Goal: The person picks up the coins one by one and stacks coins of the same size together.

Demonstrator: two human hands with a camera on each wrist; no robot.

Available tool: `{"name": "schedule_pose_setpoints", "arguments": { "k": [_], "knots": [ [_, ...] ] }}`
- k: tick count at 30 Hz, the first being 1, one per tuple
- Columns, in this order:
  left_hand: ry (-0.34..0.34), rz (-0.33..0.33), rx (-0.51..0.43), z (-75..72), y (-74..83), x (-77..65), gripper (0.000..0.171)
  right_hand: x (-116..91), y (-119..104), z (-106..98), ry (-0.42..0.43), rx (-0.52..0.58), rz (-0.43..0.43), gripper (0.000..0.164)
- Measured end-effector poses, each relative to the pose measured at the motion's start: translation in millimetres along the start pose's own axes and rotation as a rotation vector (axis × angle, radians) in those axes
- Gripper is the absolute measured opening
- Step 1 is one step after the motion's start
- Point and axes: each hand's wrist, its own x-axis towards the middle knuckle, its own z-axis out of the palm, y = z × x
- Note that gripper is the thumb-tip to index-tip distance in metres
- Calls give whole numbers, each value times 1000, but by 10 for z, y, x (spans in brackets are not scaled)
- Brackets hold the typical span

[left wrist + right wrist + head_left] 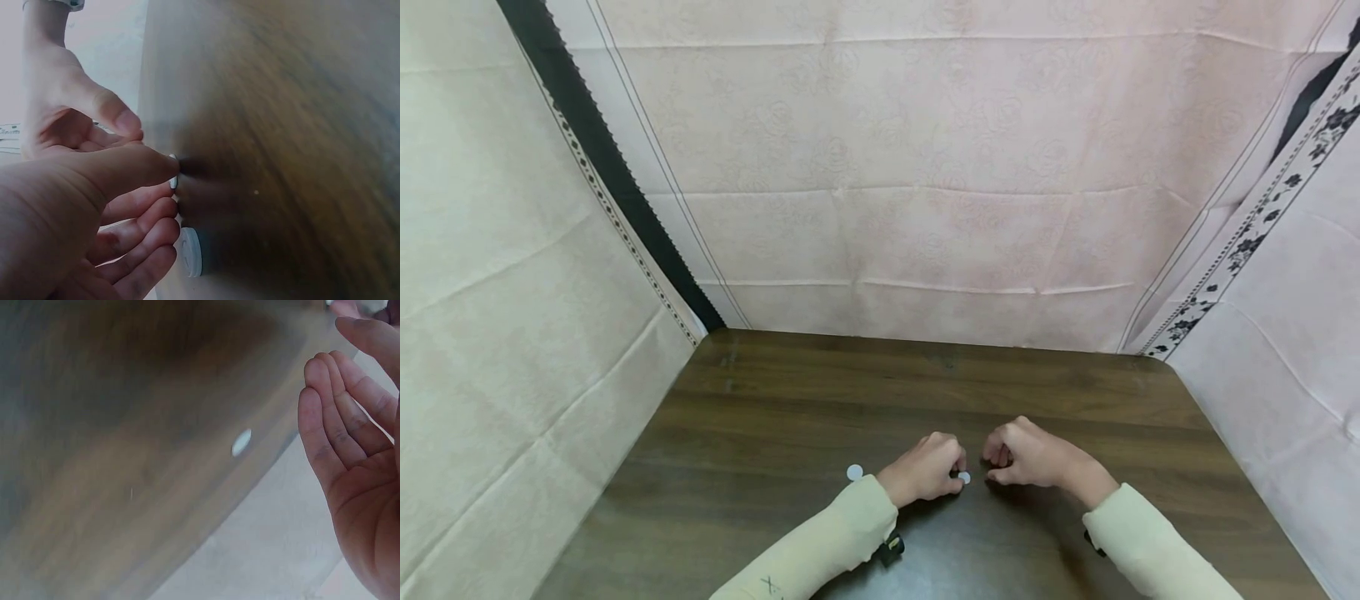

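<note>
Near the middle of the wooden table, my left hand (925, 468) pinches a small white disc (965, 477) between thumb and index finger. The left wrist view shows that disc (174, 170) edge-on at the thumb tip, partly covered by it. A second white disc (854, 472) lies on the table left of my left wrist; in the left wrist view this rimmed disc (191, 252) appears beyond the lower fingertips. My right hand (1033, 454) is just right of the pinched disc, its fingers loosely bent, with nothing seen between them. In the right wrist view its fingers (337, 419) are nearly straight.
The brown table (760, 417) ends at a back edge against a pale cloth (925, 167). More cloth hangs at the left (512, 333) and right sides. A small black device (891, 550) is strapped under the left sleeve.
</note>
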Motion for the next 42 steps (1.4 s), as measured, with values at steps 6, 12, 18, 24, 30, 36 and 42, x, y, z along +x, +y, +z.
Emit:
{"name": "schedule_pose_setpoints", "arguments": {
  "k": [6,12,18,24,30,36,42],
  "knots": [
    [0,-15,2,-7,11,-8,9,-75,96,-192,21,-45,34,14],
    [-3,-27,-18,-6,26,-18,8,-148,241,-325,37,-86,83,14],
    [-21,-51,-47,-15,43,-23,8,-198,371,-369,71,-107,114,14],
    [-26,-52,-36,-9,36,-19,8,-201,475,-316,82,-112,106,15],
    [-21,-52,-28,-14,41,-17,8,-164,576,-234,79,-96,103,12],
    [-8,-42,-3,0,31,-17,8,-113,644,-168,89,-105,84,6],
    [-3,-31,8,0,34,-21,8,-69,658,-177,79,-117,65,5]
  ]
}}
